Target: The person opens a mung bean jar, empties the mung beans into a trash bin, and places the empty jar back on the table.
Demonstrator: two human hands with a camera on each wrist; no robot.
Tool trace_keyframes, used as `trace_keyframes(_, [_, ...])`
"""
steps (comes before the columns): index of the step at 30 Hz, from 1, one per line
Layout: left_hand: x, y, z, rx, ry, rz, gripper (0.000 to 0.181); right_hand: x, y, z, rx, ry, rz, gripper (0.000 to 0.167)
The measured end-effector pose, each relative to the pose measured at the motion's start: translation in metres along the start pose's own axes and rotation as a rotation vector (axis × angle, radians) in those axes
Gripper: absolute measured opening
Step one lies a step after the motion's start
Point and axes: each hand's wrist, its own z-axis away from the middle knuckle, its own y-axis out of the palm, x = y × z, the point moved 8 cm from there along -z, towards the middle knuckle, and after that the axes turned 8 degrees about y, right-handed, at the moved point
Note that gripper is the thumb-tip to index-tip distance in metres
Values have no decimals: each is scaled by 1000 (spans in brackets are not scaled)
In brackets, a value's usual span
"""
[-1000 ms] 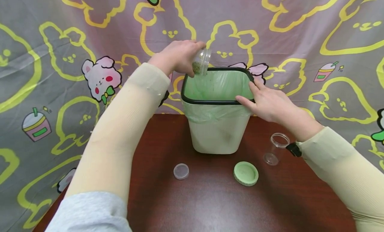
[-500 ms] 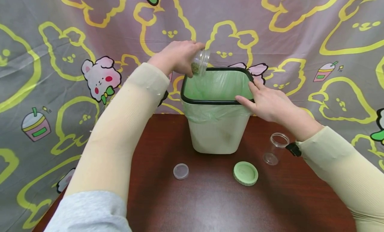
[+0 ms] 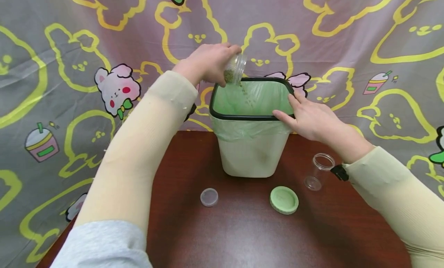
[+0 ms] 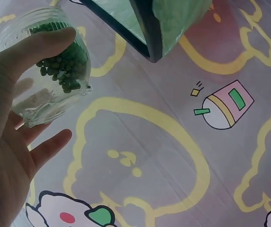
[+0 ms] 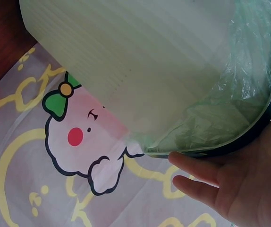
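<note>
My left hand point(image 3: 213, 62) grips a clear plastic jar point(image 3: 238, 67) tilted sideways above the bin's left rim, its mouth facing right. Inside lie small green beans point(image 4: 65, 68), seemingly mung beans, and a thin stream of them falls into the bin. The trash bin point(image 3: 249, 154) is whitish with a black rim, lined by a pale green bag point(image 3: 267, 92). At its right front corner rests my right hand point(image 3: 312, 118), thumb on the front rim and fingers along the right side. In the right wrist view, straight fingers point(image 5: 197, 168) touch the rim from outside.
On the brown table point(image 3: 236, 241) a small translucent lid point(image 3: 209, 197) lies in front of the bin. A green lid point(image 3: 284, 200) lies to its right. Beside my right wrist stands an open clear jar point(image 3: 315, 175). A patterned curtain point(image 3: 132, 41) hangs close behind the bin.
My left hand has risen slightly and moved a little right with the jar. Beans now stream from its mouth into the bin. The right hand has stayed on the rim.
</note>
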Motion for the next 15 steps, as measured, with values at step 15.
trace_keyframes(15, [-4,-7,-4,-93,31,-25,95,-2,1,0,-3,9,-4,95])
